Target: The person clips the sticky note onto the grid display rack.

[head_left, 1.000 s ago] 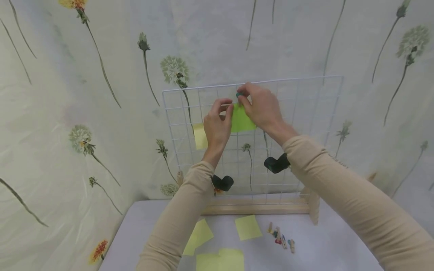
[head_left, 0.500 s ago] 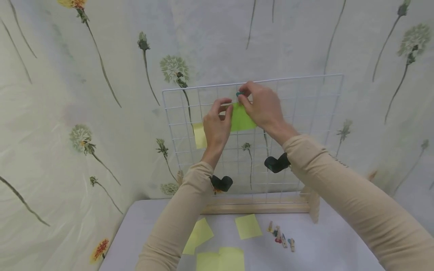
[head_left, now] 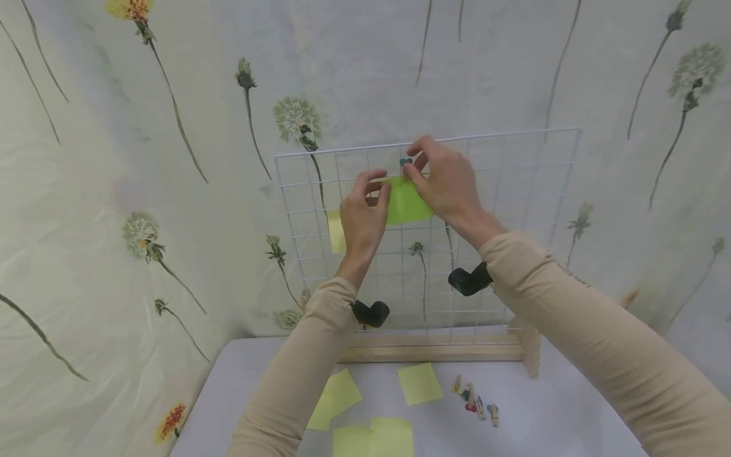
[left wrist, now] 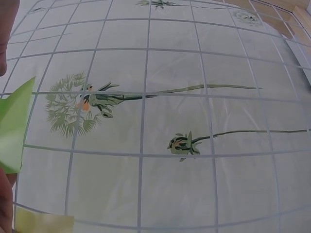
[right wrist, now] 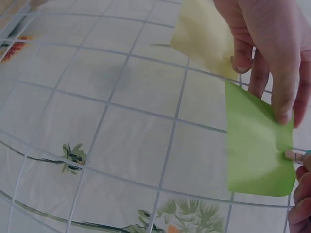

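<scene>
A green sticky note (head_left: 408,203) lies against the white wire grid (head_left: 502,190), near its top. My left hand (head_left: 364,219) holds the note's left edge, thumb in front; in the right wrist view, fingers of this left hand (right wrist: 277,53) pass behind the note. A small wooden clothespin (right wrist: 291,155) with a teal ornament sits on the note's upper edge. My right hand (head_left: 451,184) is at this clothespin, thumb against it and index finger bent above; the exact contact is partly hidden. A pale yellow sticky note (head_left: 336,231) hangs on the grid left of my left hand.
Several yellow sticky notes (head_left: 420,383) lie on the white table (head_left: 548,419). Several small clothespins (head_left: 480,407) are scattered to their right. The grid stands in a wooden base (head_left: 434,353), before a flower-printed curtain (head_left: 188,254).
My left hand has slid slightly left along the green note. The right index fingertip has shifted a little right, exposing more of the clothespin's teal ornament. The note stays in place.
</scene>
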A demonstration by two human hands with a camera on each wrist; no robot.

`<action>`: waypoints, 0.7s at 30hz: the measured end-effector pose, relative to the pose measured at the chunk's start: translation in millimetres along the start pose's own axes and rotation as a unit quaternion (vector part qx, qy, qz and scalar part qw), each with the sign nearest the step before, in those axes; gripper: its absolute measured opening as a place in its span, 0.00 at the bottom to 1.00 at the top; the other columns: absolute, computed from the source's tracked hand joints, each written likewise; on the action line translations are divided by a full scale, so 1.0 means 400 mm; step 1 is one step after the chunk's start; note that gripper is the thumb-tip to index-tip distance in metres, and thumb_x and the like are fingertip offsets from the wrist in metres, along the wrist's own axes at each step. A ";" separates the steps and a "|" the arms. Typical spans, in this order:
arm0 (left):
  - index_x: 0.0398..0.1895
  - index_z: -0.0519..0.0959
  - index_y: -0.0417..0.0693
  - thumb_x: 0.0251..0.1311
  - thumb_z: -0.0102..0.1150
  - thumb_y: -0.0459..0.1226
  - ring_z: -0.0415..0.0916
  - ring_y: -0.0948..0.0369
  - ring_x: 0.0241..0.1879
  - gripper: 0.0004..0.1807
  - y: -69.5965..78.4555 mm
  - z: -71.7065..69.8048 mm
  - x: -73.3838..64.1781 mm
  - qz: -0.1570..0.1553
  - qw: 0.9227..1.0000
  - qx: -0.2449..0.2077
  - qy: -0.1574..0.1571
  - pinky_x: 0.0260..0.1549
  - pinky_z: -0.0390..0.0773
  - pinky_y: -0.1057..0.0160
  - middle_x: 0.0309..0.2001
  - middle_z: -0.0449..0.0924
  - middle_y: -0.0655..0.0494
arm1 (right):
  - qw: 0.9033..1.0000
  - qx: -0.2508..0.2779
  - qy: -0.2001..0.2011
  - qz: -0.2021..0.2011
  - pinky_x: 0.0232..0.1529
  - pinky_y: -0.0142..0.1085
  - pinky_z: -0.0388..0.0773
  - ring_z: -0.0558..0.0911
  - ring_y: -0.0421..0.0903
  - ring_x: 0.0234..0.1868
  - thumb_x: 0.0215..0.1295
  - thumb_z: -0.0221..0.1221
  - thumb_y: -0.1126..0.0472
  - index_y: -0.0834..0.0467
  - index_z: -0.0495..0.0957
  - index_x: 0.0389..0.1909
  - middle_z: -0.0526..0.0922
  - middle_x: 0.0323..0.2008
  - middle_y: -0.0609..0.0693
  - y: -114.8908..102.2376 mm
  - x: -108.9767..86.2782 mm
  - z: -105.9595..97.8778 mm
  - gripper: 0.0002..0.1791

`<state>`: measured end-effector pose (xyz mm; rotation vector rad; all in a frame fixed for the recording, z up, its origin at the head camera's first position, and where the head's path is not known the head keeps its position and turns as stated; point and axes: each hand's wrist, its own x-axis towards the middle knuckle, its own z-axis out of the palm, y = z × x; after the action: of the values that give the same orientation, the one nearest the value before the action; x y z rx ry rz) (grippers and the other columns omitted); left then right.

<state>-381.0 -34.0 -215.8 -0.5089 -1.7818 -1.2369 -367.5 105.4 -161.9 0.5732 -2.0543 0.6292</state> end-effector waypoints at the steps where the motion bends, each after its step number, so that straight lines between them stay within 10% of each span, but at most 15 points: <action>1: 0.47 0.78 0.47 0.61 0.59 0.34 0.85 0.59 0.31 0.11 0.000 -0.001 -0.001 0.000 1.000 -0.001 0.000 0.30 0.81 0.69 0.41 0.86 0.51 | 1.000 0.000 0.003 -0.004 0.23 0.37 0.66 0.78 0.51 0.25 0.63 0.59 0.60 0.60 0.76 0.43 0.84 0.30 0.55 0.000 -0.002 -0.001 0.10; 21: 0.43 0.75 0.44 0.59 0.58 0.32 0.82 0.60 0.35 0.09 -0.004 -0.011 -0.013 0.006 1.000 0.004 0.005 0.34 0.79 0.73 0.38 0.83 0.51 | 1.000 0.015 -0.002 -0.005 0.24 0.37 0.71 0.76 0.49 0.24 0.59 0.52 0.67 0.61 0.75 0.37 0.80 0.26 0.54 0.036 -0.053 -0.009 0.07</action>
<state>-377.3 -38.0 -220.5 -0.5082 -1.7714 -1.2216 -363.5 122.2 -181.3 0.6015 -2.0475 0.6543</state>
